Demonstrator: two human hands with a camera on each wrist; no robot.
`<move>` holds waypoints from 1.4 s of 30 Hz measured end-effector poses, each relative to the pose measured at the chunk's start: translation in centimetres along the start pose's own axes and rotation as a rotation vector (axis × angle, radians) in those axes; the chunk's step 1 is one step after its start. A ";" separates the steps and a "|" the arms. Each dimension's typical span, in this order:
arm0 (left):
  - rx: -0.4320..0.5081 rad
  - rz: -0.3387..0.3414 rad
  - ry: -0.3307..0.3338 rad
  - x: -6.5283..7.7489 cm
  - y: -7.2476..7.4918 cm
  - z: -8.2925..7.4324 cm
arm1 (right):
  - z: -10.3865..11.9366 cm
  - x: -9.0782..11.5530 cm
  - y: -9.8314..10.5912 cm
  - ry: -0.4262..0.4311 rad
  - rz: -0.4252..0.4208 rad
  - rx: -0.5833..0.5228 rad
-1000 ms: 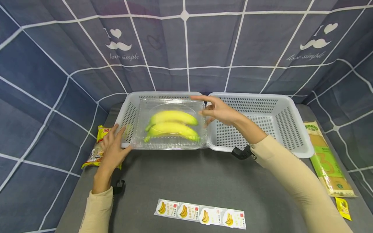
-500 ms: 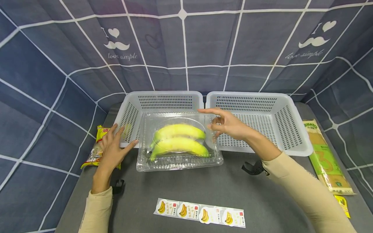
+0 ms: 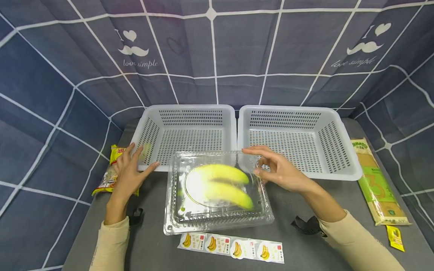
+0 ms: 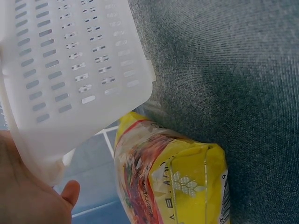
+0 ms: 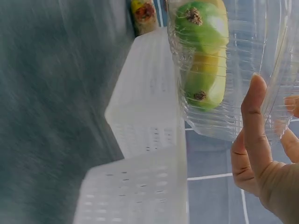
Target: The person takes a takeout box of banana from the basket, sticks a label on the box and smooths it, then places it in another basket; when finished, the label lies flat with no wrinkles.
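A clear plastic clamshell box point(image 3: 217, 222) with bananas point(image 3: 234, 192) inside is held tilted over the table, in front of the left basket. My right hand point(image 3: 281, 169) pinches its right edge between thumb and fingers. In the right wrist view, the green banana ends point(image 5: 201, 60) show through the box wall, and the hand point(image 5: 266, 154) grips the plastic rim. My left hand point(image 3: 127, 175) rests at the front left corner of the left white basket point(image 3: 190, 139), fingers spread and thumb stretched out. The left wrist view shows the palm point(image 4: 23, 191) beside the basket rim.
A second white basket point(image 3: 285, 146) stands to the right. A strip of banana stickers point(image 3: 230, 246) lies in front. A yellow snack bag point(image 3: 108, 177) lies on the left. A green and tan packet point(image 3: 379, 184) and small yellow sachet point(image 3: 395, 238) lie on the right.
The clamshell box has come out from above the left basket toward the front, slightly right, carried by my right hand. My left hand has stayed at the basket's corner.
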State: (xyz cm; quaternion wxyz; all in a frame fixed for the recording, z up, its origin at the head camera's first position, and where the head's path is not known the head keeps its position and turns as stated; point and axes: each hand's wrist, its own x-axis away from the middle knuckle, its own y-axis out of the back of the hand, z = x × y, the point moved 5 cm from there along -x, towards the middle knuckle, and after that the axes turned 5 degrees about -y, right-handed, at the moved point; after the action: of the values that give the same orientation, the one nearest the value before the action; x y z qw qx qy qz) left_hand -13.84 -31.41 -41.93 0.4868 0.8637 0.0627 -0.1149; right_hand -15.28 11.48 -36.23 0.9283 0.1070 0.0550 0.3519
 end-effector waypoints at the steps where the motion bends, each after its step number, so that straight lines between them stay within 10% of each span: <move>1: 0.000 -0.001 -0.002 -0.1 0.0 0.0 | -0.1 0.6 -0.2 0.012 -0.008 0.007; 17: 0.021 0.011 0.004 -0.1 0.0 -0.1 | -4.7 7.5 -2.7 0.076 -0.169 0.061; 42: 0.007 -0.005 0.015 0.0 -0.1 -0.1 | -8.6 7.7 -1.9 -0.009 -0.290 0.128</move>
State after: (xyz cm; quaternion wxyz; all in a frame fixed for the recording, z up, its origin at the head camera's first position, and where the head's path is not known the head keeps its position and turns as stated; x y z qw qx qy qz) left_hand -13.87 -31.25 -41.95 0.4828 0.8661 0.0682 -0.1100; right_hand -9.83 16.65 -45.28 0.9609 0.1585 0.0879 0.2094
